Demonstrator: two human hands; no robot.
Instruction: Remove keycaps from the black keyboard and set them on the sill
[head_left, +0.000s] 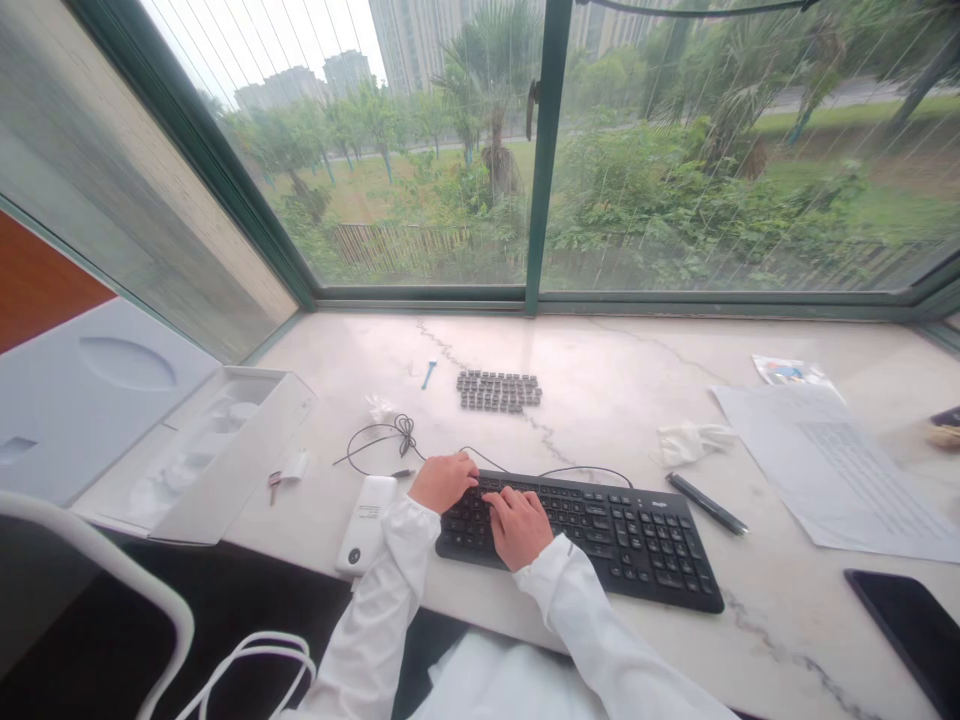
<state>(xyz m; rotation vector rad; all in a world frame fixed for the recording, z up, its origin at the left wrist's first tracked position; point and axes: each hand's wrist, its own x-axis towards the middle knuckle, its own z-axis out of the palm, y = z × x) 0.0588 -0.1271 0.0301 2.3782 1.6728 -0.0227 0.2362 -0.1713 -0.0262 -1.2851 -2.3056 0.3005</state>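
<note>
At frame centre, my left hand (445, 482) and right hand (521, 527) bend over the keyboard (651, 545), any pinch indiscernible; dark pieces (499, 392) lie rowed above, work seemingly midway, remainder unclear.

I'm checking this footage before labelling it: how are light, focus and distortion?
Head view: daylight from the window, the sky washed nearly white; pale haze overall; keyboard fairly clear, but print on the white paper too soft to read; wide-angle stretching toward the edges.
</note>
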